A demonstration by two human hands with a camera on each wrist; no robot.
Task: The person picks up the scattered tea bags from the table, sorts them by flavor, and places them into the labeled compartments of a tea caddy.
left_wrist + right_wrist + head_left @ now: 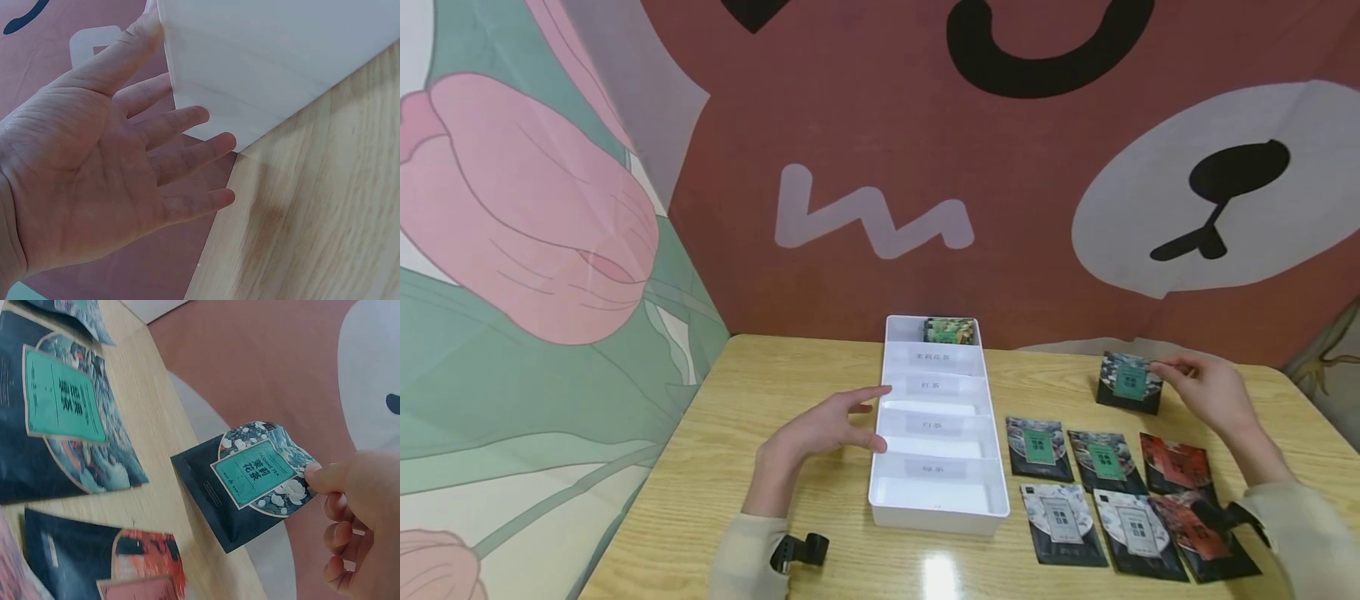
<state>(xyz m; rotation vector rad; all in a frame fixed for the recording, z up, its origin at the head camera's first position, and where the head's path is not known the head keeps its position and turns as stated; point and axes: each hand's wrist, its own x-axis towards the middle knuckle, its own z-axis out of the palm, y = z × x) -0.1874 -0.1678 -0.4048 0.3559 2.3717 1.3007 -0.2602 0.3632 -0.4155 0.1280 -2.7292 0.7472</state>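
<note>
My right hand [1213,392] pinches a jasmine tea sachet [253,475] by its upper corner, thumb on the printed front. The sachet is dark with a teal label and white flowers, and it is tilted up at the back right of the table. At the long white divided box [937,522], my left hand [820,429] has its fingers spread, with thumb and fingertips right at the left wall. The left wrist view shows those fingers [194,156] fairly straight along the box's side. Several green-patterned sachets [950,331] lie in the box's farthest compartment.
Right of the box lie two green-labelled sachets [1040,448], two red ones [1177,463] and two white ones [1063,523], in two rows on the wooden table [820,354]. Labelled dividers [932,425] split the box. A patterned cloth [865,292] hangs behind the table.
</note>
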